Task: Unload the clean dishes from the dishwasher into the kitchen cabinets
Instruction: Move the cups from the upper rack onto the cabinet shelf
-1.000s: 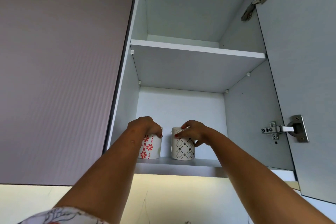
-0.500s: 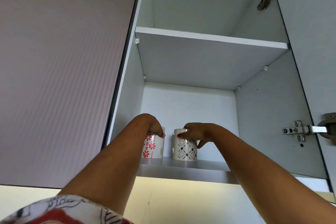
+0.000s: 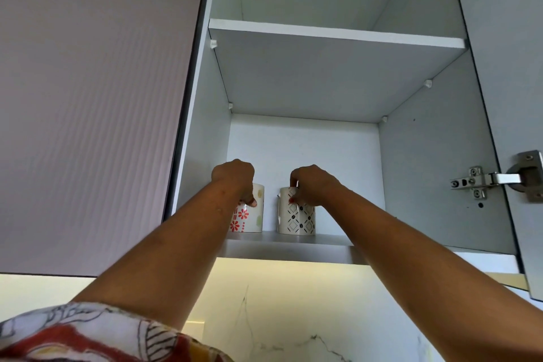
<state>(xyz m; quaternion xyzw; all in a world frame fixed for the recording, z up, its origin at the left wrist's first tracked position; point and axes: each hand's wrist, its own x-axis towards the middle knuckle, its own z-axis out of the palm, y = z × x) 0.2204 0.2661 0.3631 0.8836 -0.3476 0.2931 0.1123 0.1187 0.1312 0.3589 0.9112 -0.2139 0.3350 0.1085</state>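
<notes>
You're at the placing step — your left hand (image 3: 235, 178) grips the flowered mug (image 3: 249, 216) and your right hand (image 3: 313, 185) pinches the diamond-patterned mug (image 3: 296, 219), both standing on the cabinet's bottom shelf (image 3: 293, 248). Next, I'd judge, let go cleanly — then back to the dishwasher.

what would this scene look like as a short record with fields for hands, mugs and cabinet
left hand: grips the flower mug at its rim
right hand: pinches the rim of the diamond mug
mugs: both upright on the bottom shelf, side by side, a gap between them
upper shelf: seen from below, its top is hidden
cabinet door: open, at the right
task stage: both mugs set in the cabinet, not yet let go
</notes>
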